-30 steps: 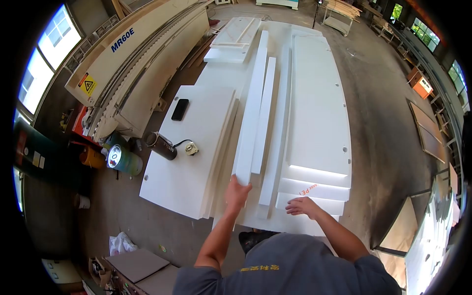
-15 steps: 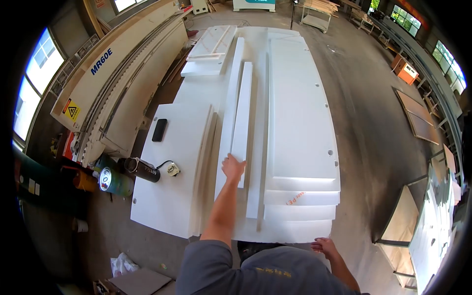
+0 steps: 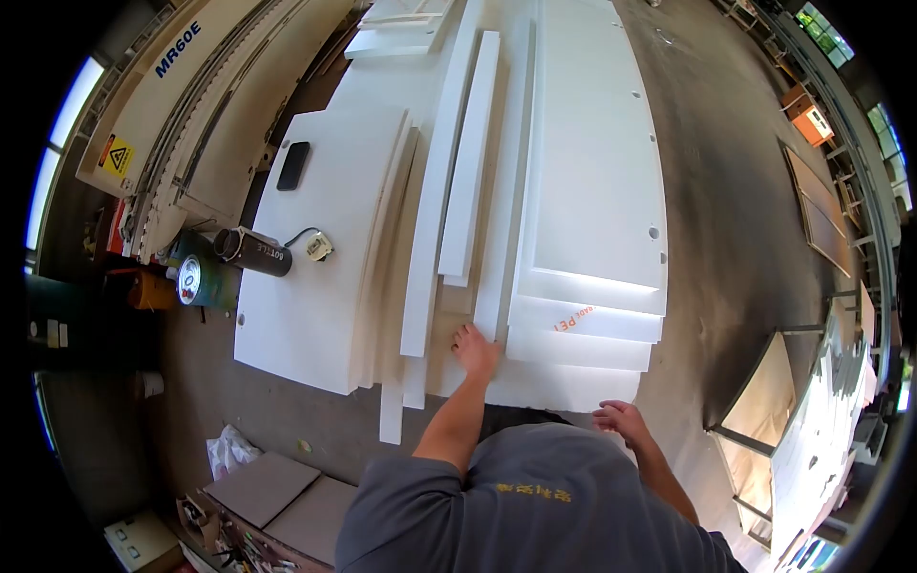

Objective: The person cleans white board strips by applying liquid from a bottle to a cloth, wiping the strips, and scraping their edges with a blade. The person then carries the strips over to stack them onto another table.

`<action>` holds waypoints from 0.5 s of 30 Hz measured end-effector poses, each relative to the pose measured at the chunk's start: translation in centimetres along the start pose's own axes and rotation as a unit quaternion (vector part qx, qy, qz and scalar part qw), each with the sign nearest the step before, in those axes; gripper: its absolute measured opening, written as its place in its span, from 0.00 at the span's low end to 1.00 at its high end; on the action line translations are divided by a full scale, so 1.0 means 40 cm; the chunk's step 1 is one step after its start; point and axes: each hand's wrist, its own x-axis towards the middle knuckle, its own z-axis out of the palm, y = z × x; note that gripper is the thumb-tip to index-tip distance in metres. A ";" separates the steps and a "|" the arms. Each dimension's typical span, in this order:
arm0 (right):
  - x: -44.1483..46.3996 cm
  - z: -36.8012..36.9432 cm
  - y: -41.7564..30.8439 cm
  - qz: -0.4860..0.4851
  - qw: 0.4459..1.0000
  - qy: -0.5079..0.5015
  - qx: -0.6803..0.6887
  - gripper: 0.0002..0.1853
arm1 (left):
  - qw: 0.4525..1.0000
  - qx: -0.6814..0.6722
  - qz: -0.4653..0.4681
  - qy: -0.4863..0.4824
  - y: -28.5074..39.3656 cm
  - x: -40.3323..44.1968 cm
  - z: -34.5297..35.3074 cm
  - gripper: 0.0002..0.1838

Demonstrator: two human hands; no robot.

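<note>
Long white strips lie lengthwise on a broad white stack of sheets. My left hand [image 3: 476, 351] is at the near end of the long white strip [image 3: 506, 210] just left of the right-hand panels, thumb on one side and fingers on the other. A shorter white strip [image 3: 473, 158] and another long strip [image 3: 441, 186] lie left of it. My right hand [image 3: 621, 418] hovers by the stack's front edge, fingers loosely bent and apart, with nothing visible in it. The panels [image 3: 597, 172] on the right overlap in steps; one bears orange lettering.
A phone [image 3: 293, 166], a black bottle [image 3: 256, 251] and a small corded device [image 3: 319, 246] rest on the left panels [image 3: 325, 286]. Two strip ends [image 3: 391, 415] jut past the front edge. A large machine [image 3: 220, 105] stands left; cardboard boxes [image 3: 263, 487] lie below left.
My left hand has left the shorter strip and come nearer to me, onto the end of the long strip to its right. The view has tilted down. My right hand stays by the front edge.
</note>
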 end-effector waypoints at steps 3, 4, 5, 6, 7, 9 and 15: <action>0.061 0.075 -0.092 -0.036 0.997 -0.051 -0.054 0.24 | 0.997 -0.081 -0.007 0.008 0.007 -0.015 -0.060 0.37; 0.063 0.120 -0.120 -0.050 0.992 -0.089 -0.076 0.23 | 0.993 -0.121 0.004 -0.004 -0.005 -0.060 -0.083 0.37; 0.112 0.178 -0.196 -0.088 0.981 -0.138 -0.100 0.23 | 0.987 -0.161 0.021 0.009 -0.006 -0.041 -0.128 0.37; 0.133 0.213 -0.236 -0.100 0.976 -0.160 -0.109 0.25 | 0.988 -0.151 0.033 -0.004 -0.007 -0.041 -0.164 0.38; 0.144 0.239 -0.252 -0.099 0.972 -0.178 -0.121 0.28 | 0.988 -0.144 0.037 -0.031 -0.016 -0.076 -0.180 0.39; 0.288 0.433 -0.381 -0.209 0.965 -0.153 -0.049 0.36 | 0.986 -0.103 -0.022 -0.127 0.055 -0.188 -0.442 0.39; 0.370 0.680 -0.651 -0.132 0.947 -0.213 0.202 0.27 | 0.994 -0.063 0.011 -0.088 -0.016 -0.439 -0.655 0.40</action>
